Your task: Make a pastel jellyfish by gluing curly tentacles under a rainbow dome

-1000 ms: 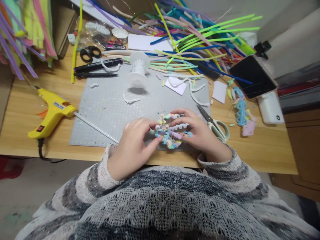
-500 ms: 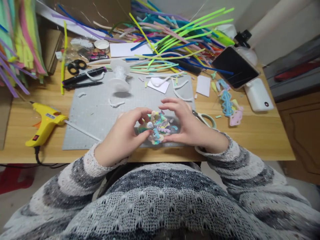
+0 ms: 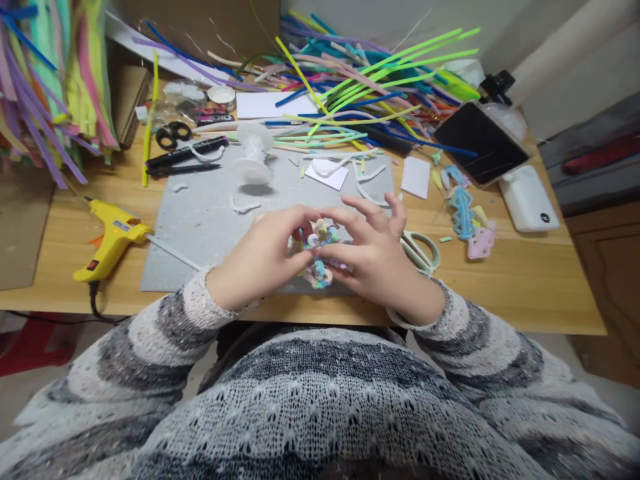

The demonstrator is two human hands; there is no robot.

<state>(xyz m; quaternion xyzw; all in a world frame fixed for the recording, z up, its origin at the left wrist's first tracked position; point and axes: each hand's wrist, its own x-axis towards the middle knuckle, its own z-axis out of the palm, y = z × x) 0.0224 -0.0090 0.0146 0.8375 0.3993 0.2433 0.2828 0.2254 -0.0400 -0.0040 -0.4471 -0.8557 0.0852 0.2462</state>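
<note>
Close to the table's front edge, a small cluster of pastel pieces (image 3: 320, 273) sits between my two hands, above the grey cutting mat (image 3: 195, 233). It mixes blue, yellow, cream and lilac bits; its exact kind cannot be made out. My left hand (image 3: 270, 250) is closed on the cluster's left side, thumb and fingers pinching it. From the right, my right hand (image 3: 373, 253) has its thumb and index finger closed at the cluster, while its other fingers stay raised and apart. Both hands cover much of the cluster. Beside my right hand lie scissors with pale green handles (image 3: 434, 252).
A yellow glue gun (image 3: 107, 240) lies left, its stick reaching over the mat. A clear-thread spool (image 3: 253, 153), markers (image 3: 187, 155) and black scissors (image 3: 173, 135) lie behind. Pipe cleaners (image 3: 350, 80) pile at the back. Right are a phone (image 3: 483, 143) and white power bank (image 3: 527, 200).
My right hand has moved left, bringing its thumb and index finger onto the pastel cluster. My left hand keeps its pinch. The whole view has shifted slightly.
</note>
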